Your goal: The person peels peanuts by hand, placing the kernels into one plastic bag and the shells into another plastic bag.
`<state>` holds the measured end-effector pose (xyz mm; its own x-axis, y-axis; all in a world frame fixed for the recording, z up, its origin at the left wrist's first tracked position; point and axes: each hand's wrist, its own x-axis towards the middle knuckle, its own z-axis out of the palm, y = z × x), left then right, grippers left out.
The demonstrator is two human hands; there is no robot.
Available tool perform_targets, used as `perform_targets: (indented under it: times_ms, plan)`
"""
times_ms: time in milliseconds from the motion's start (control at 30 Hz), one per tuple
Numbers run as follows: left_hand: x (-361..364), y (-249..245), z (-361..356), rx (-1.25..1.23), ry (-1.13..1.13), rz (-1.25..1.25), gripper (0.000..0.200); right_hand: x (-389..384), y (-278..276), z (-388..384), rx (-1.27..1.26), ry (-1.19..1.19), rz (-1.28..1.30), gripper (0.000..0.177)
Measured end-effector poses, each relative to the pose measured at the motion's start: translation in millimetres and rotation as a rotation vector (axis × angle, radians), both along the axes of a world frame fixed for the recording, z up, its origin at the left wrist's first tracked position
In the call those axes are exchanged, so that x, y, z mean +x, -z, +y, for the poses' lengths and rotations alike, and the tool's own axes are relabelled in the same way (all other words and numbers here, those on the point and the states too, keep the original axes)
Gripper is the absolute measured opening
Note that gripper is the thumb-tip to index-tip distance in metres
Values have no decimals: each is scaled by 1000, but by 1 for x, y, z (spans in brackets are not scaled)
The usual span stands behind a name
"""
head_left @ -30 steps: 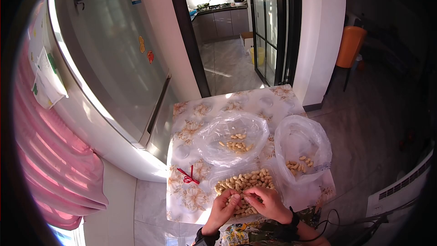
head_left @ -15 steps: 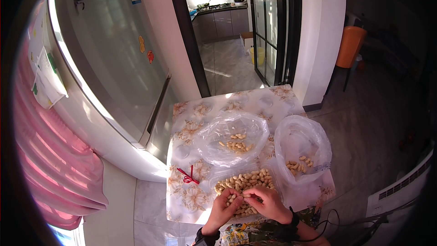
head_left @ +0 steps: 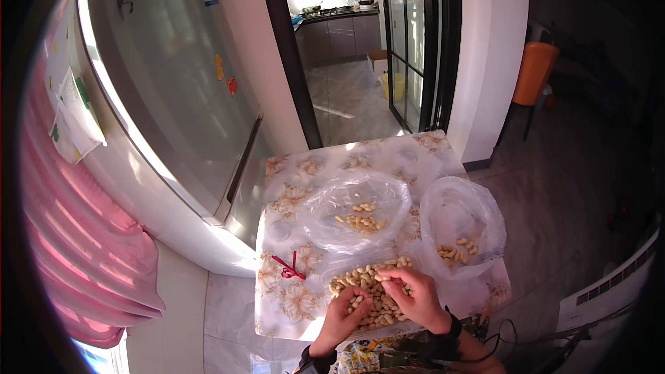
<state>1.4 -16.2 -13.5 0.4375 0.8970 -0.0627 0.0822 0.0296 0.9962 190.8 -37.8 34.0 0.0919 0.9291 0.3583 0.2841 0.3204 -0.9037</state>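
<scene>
Curling over the heaped peanuts [head_left: 381,299], the left hand [head_left: 342,318] has thumb and finger close; whether they pinch one, I cannot tell. The right hand [head_left: 417,296] has just moved away, its grip unclear, so the two work apart. Beyond, a white bag [head_left: 489,202] and clear bag [head_left: 395,197] hold more on the surface [head_left: 271,310].

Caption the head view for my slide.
Left hand and right hand over heaped peanuts, two plastic bags holding more on the floral tablecloth.
</scene>
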Motion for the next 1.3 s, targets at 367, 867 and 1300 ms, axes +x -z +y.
perform_targets:
  times_ms: [367,867,1300]
  plan:
    - [0,-5,-2,-1,0,1,14,5,-41,71,187,84,-121,18]
    - [0,-13,-3,-61,8,21,15,7,-6,112,170,133,-293,18]
    - [-2,0,-2,-79,11,-20,26,2,-20,43,125,-178,-289,23]
